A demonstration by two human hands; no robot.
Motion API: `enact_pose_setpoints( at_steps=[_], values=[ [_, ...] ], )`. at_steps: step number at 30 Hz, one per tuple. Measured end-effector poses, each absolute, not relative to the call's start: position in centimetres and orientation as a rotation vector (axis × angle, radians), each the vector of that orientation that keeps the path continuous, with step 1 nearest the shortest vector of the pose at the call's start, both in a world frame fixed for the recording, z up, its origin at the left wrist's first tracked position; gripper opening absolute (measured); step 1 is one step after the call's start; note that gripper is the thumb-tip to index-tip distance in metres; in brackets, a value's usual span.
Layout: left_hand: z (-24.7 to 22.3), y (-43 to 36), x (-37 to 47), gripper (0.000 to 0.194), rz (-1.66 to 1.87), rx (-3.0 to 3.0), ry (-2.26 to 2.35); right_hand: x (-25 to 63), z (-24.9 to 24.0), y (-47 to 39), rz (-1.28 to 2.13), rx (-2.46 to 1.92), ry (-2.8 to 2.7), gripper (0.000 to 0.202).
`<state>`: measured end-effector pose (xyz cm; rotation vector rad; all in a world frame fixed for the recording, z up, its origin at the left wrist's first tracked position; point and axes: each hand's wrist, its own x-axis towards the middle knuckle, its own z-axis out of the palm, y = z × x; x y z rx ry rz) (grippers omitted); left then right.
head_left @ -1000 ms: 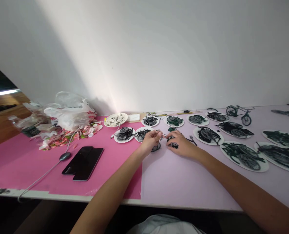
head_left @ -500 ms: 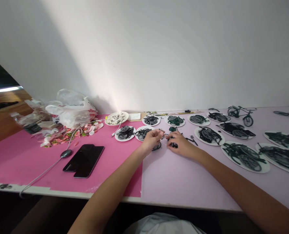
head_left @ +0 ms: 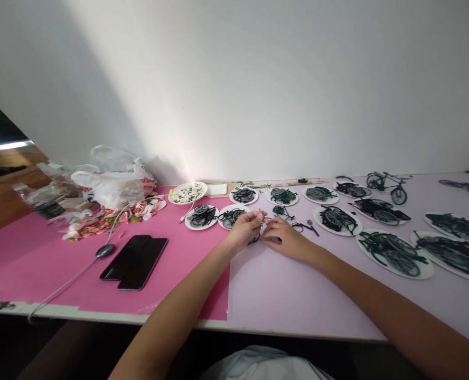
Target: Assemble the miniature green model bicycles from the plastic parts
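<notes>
My left hand point(head_left: 245, 232) is closed in a pinch on a small, thin model bicycle part point(head_left: 263, 215); its exact shape is too small to make out. My right hand point(head_left: 284, 236) meets it from the right, its fingers closed at the same part, with a dark piece showing beneath them. Under my left fingers a dark toy wheel point(head_left: 254, 240) is partly hidden. Just beyond my right hand lie a green and black bicycle frame piece point(head_left: 284, 211) and loose black parts point(head_left: 309, 227). A plate of black bicycle parts point(head_left: 230, 216) stands behind my left hand.
More plates of parts point(head_left: 395, 253) spread to the right, near an assembled toy bicycle point(head_left: 387, 186). On the pink side are two phones point(head_left: 143, 263), a cable point(head_left: 70, 285), a bowl of white pieces point(head_left: 187, 193), petal-like scraps point(head_left: 111, 219) and plastic bags point(head_left: 111, 184).
My right hand has moved left to my left hand, and their fingertips now meet at the small part. The view has shifted slightly.
</notes>
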<state>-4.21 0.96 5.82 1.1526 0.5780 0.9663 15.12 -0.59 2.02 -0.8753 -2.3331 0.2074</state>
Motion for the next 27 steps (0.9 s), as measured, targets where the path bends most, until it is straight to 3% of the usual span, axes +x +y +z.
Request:
enact_pose_setpoints(
  at_steps=[13, 27],
  values=[
    [5.55, 1.07, -4.21, 0.051, 0.933, 1.043, 0.546, 14.78, 1.65, -0.45, 0.121, -0.816, -2.354, 0.020],
    [5.38, 1.30, -4.19, 0.058, 0.936, 1.055, 0.528, 14.86, 0.98, 0.19, 0.160, -0.793, -2.328, 0.019]
  ],
)
